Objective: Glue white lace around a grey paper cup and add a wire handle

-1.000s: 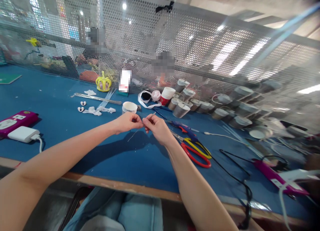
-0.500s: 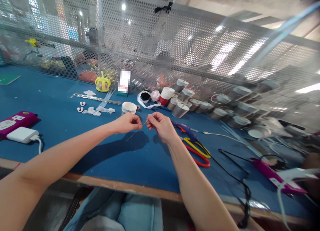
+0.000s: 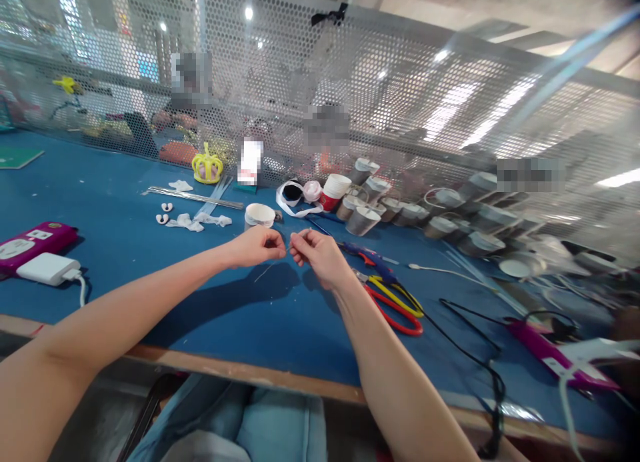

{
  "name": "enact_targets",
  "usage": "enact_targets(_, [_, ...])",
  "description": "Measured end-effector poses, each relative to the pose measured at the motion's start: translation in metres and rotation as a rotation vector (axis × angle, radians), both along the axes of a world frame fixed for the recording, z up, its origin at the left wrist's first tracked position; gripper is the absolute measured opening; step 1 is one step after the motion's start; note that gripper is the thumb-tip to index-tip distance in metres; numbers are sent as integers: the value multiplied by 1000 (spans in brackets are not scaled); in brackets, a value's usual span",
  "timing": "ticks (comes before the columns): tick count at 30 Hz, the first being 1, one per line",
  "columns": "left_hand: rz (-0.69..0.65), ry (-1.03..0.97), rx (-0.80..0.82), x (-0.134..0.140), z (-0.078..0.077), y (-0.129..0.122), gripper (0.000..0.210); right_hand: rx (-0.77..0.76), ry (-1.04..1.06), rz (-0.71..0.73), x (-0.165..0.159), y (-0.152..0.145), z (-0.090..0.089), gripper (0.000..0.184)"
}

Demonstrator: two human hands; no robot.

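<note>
My left hand [image 3: 261,245] and my right hand [image 3: 319,254] face each other just above the blue table, fingertips nearly meeting. Both pinch a thin strand [image 3: 265,271], wire or thread, I cannot tell which. Its free end hangs below my left hand; the part inside the fingers is hidden. Behind my left hand stands a cup with a white rim [image 3: 260,213]. To the right of my right hand lie a blue glue gun [image 3: 376,265] with a red trigger and a cutting tool with one red and one yellow handle [image 3: 400,315].
Several small grey pots [image 3: 363,220] line the back right, beside a red and white paper cup [image 3: 334,190] and white ribbon [image 3: 300,212]. Thin metal rods [image 3: 195,197] and white scraps lie at left. A purple power strip [image 3: 560,355] and black cable occupy the right. Perforated mesh [image 3: 280,62] closes the back.
The right fingertips have shifted slightly left, and less of the strand shows between the hands. Otherwise the view has only moved slightly.
</note>
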State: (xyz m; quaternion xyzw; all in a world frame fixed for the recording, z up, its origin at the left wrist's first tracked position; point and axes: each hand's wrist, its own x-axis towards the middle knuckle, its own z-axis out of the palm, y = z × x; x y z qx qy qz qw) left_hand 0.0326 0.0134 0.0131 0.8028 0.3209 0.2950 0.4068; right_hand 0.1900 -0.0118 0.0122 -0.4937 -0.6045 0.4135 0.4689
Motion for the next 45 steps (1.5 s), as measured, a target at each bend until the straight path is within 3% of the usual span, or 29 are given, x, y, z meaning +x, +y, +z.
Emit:
enact_targets(8, [33,21,81,1,-3,3,9,-42,49,-9,-2,1,-1,36])
enact_targets(15, [8,-65,-86,0,-4,3,15,8,-39,71,-2,-3,4,28])
enact_targets(21, [-44,-39,-61,-3,-1,6,15,62,-98,47,0,-2,3,26])
enact_targets(29, [42,96,102,-3,1,6,14,106,-200,32,0,-1,0,23])
enact_targets(40, [170,78,112,4,-6,4,13,187,-404,-129,-6,-1,-1,21])
enact_targets(45, [160,4,36,5,-8,2,13,158,-277,-90,-8,-4,-1,24])
